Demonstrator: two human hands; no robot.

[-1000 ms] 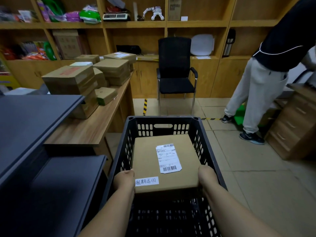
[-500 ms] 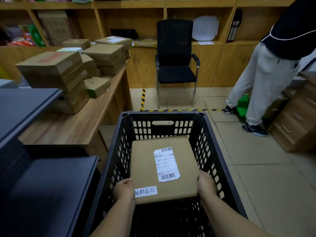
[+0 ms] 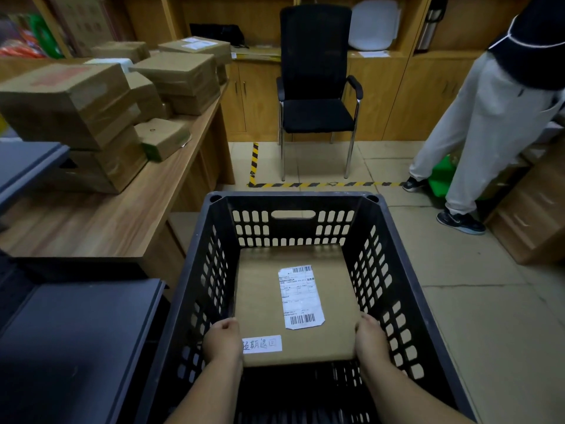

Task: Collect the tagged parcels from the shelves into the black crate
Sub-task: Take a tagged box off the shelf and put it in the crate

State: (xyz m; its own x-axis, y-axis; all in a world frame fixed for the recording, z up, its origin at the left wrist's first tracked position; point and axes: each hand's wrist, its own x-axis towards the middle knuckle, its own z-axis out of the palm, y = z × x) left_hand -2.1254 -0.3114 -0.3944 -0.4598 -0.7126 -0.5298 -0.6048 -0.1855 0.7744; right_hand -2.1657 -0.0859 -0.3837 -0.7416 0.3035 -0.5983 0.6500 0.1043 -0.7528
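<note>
I hold the tagged parcel (image 3: 293, 304) between both hands, deep inside the black crate (image 3: 394, 301). My left hand (image 3: 223, 339) clamps the near left corner, fingers curled over the edge just beside the handwritten tag (image 3: 262, 344); my right hand (image 3: 370, 336) clamps the near right corner in the same way. So my grip is a two-handed one, closed on the parcel's near end, neither hand nearer than the other.

The parcel's long axis runs away from me, from my hands toward the far wall of the crate, with the shipping label (image 3: 300, 296) facing up. Its far edge lies just beside that far wall, below the handle slot. It sits level, and I judge it to be at or close to the crate floor, though I cannot tell whether it is truly resting there. The move ahead turns on that: if it is down, my hands only need to let go and draw back toward me and up, clear of the crate walls on either side.

Compared with a second ago, the parcel is much lower in the crate, and its far end has moved closer to the far wall. My hands have kept the same corners.

Other parcels (image 3: 76, 99) wait on the counter (image 3: 122, 221) to my left.
</note>
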